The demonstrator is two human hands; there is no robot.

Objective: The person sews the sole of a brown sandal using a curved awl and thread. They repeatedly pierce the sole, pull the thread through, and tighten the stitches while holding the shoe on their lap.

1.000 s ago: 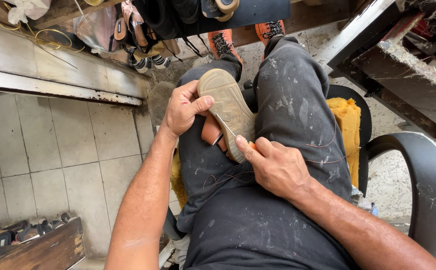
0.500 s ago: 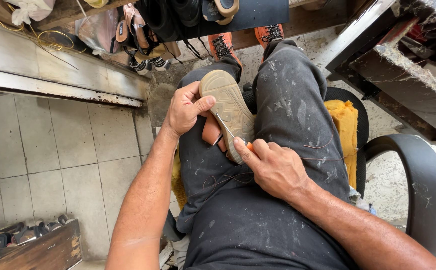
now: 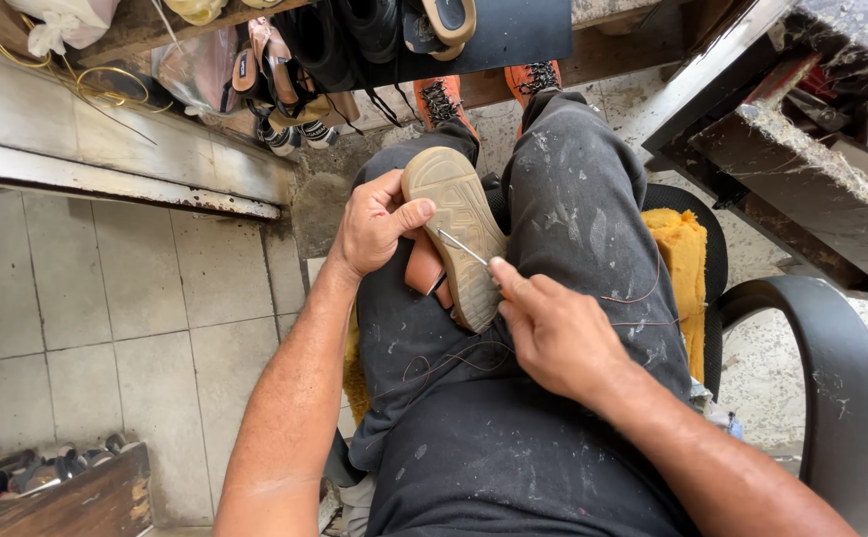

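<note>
Right hand (image 3: 553,333) at frame centre now pinches a thin metal needle (image 3: 462,248), drawn out against the tan shoe sole (image 3: 459,224), stitching underway, while the left hand (image 3: 374,224) clamps the shoe's edge between the knees, shoes (image 3: 285,70) hanging beyond.

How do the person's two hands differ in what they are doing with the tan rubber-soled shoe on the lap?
The left hand grips the tan rubber-soled shoe at its upper end, thumb across the sole; the right hand pinches a thin metal needle whose tip meets the sole. The left hand is beside the shoe, the right below it. Both rest over the dark speckled trousers.
</note>
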